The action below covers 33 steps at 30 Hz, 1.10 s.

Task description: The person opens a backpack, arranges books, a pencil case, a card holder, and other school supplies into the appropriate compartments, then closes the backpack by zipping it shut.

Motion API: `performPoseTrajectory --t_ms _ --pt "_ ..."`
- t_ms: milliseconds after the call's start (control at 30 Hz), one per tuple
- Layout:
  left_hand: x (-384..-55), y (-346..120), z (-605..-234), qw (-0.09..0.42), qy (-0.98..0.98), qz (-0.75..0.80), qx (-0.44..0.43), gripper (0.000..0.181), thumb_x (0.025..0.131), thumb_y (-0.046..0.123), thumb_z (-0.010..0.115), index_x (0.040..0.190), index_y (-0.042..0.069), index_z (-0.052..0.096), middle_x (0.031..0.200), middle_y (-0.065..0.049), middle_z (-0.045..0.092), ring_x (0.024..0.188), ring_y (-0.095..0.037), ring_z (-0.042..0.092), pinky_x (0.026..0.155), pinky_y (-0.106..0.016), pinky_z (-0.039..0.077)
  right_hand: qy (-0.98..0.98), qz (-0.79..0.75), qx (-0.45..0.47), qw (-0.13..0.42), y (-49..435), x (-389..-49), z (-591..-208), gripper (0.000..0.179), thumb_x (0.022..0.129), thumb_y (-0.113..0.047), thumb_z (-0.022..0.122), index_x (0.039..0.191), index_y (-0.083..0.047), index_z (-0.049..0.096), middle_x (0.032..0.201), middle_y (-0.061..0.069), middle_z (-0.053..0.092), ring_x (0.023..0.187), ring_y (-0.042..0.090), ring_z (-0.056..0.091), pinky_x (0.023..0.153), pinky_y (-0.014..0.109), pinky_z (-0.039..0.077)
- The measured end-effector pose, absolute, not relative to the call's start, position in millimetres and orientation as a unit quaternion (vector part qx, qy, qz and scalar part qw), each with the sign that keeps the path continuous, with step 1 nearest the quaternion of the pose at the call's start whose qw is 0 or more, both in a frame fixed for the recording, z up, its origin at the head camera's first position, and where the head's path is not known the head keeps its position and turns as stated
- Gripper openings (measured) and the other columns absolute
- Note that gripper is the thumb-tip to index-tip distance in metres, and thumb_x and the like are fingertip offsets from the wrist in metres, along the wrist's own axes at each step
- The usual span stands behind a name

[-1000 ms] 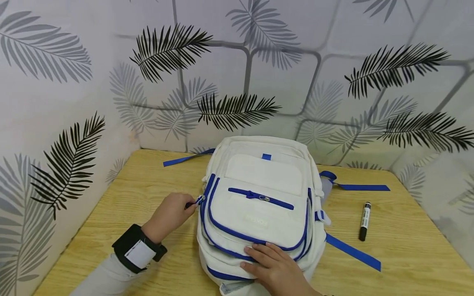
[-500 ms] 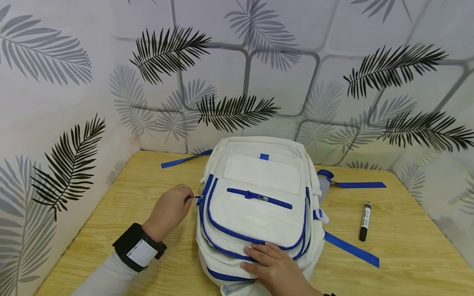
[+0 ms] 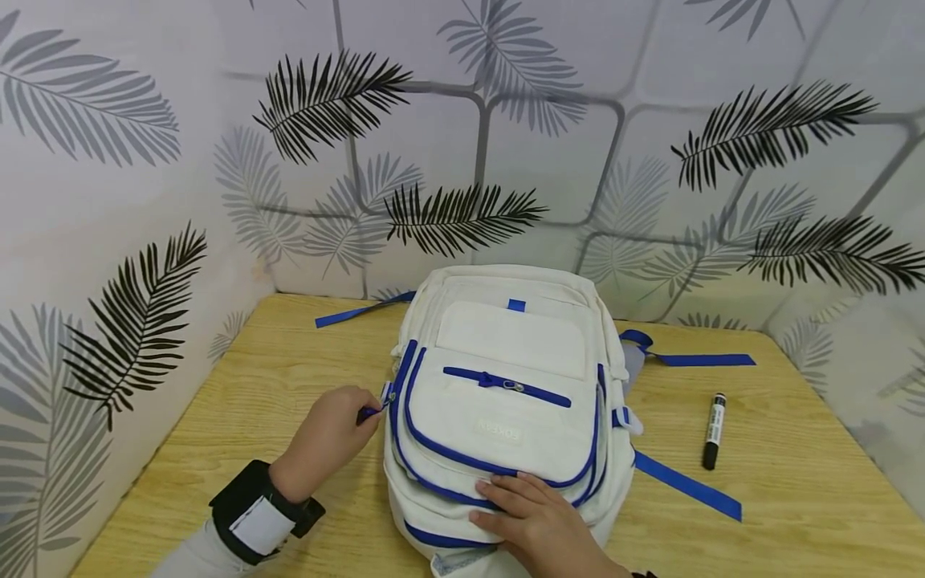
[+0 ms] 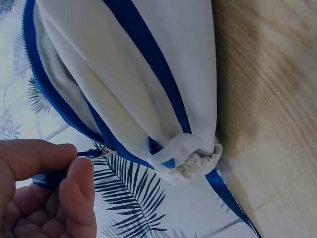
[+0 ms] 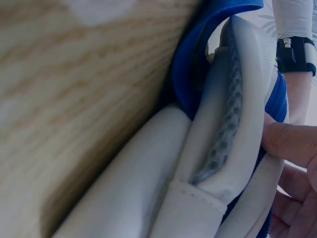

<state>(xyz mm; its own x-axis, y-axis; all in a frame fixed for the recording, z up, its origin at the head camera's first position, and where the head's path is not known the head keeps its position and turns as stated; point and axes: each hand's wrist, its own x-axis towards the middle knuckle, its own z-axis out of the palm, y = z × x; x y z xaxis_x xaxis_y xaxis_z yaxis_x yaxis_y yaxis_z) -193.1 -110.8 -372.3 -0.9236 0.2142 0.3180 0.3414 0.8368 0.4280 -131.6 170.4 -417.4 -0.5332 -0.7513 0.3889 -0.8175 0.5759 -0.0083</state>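
A white backpack (image 3: 506, 337) with blue zippers lies on its back on the table, its front pockets facing up. At its left side, my left hand (image 3: 332, 433) pinches a blue zipper pull (image 4: 89, 153) between thumb and index finger. Beyond the metal slider (image 4: 105, 150), in the left wrist view, a gap stands between the blue zipper edge (image 4: 54, 101) and the pale fabric. My right hand (image 3: 542, 522) rests on the bag's near end, fingers spread over the lower front pocket. Its thumb (image 5: 290, 141) presses the white fabric in the right wrist view.
To the right of the bag lies a black-and-white marker (image 3: 714, 431). Blue straps (image 3: 690, 486) trail from the bag over the wooden table (image 3: 802, 482). A leaf-patterned wall covering (image 3: 549, 160) rises behind the table and along its left side.
My left hand and the zipper pull rose slightly, then came back down toward me along the bag's left side. The bag shifted a little left. My right hand stays in place.
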Motion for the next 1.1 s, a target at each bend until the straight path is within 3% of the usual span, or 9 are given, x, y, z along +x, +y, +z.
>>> performPoseTrajectory --t_ms 1100 --pt "-145.3 -97.1 -369.1 0.108 -0.941 -0.298 -0.122 0.007 0.072 0.003 0.07 0.073 0.008 0.065 0.066 0.003 0.055 0.059 -0.005 0.043 0.052 -0.018 0.039 -0.868 0.105 0.459 0.16 170.2 -132.8 -416.4 0.044 0.072 -0.022 0.07 0.115 -0.026 0.061 0.124 -0.005 0.055 0.113 0.014 0.049 0.091 0.036 0.041"
